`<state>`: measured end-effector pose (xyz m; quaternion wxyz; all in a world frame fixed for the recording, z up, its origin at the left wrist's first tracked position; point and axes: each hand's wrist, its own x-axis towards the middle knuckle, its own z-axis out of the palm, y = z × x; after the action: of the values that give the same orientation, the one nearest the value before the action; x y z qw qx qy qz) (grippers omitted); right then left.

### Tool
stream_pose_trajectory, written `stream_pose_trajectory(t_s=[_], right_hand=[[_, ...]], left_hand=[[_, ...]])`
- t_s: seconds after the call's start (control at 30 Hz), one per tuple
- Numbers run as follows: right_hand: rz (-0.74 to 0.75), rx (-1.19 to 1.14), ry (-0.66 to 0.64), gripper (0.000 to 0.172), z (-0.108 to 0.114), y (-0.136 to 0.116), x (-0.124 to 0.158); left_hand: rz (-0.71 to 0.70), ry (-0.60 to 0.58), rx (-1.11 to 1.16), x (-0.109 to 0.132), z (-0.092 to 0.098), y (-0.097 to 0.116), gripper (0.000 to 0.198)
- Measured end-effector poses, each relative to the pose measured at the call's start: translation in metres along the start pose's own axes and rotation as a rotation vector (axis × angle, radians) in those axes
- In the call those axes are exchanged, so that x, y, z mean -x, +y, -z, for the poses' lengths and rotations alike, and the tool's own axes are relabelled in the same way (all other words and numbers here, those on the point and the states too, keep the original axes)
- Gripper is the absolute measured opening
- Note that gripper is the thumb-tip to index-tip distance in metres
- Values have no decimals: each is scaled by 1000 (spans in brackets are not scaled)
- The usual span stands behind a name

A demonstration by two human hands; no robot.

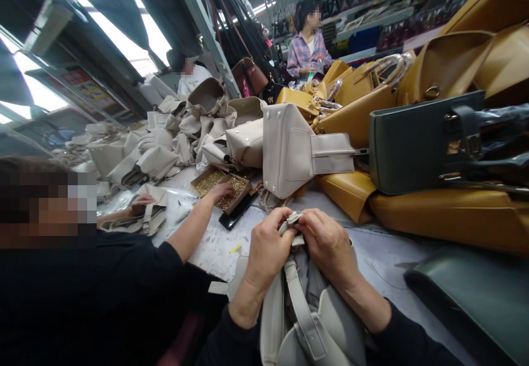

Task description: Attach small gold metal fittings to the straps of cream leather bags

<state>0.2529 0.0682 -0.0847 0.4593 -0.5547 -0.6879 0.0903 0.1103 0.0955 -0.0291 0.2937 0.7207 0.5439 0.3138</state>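
A light grey handbag [326,327] stands at the table's near edge in front of me, its mouth open and its grey lining showing. My left hand [270,242] pinches a small strap end [292,220] above the bag's mouth. From the other side, the fingertips of my right hand [326,239] are closed on the same strap end. A longer strap [303,305] with stitched edges hangs down over the bag's front. What lies between my fingertips is partly hidden by them.
To my left, a co-worker's hand [223,191] reaches into a box of small brass-coloured parts [237,189] beside a black phone [231,217]. Pale bags [161,151] pile up beyond. Mustard bags [446,211], a dark green bag [421,145] and an upturned beige bag [285,151] lie ahead and right.
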Motion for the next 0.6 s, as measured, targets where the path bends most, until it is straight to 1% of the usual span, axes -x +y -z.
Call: stream_pose_trajectory(t_s=[0.1, 0.2, 0.3, 0.37, 0.43, 0.6], right_hand=[[10, -2, -8, 15, -1, 2, 0], [13, -63, -24, 11, -1, 8, 2], [-46, -163, -34, 5, 0, 13, 3], [-95, -212, -40, 12, 1, 16, 3], [-114, -236, -53, 15, 2, 16, 2], [-119, -184, -40, 6, 0, 13, -2]], left_hand=[[-15, 32, -15, 0, 1, 0, 29], [-13, 45, -14, 1, 2, -2, 25], [-38, 55, -6, 1, 2, -5, 24], [-52, 49, 0, 1, 3, -7, 24], [-43, 29, 12, -1, 3, -8, 22], [-5, 0, 21, -3, 4, -8, 20]])
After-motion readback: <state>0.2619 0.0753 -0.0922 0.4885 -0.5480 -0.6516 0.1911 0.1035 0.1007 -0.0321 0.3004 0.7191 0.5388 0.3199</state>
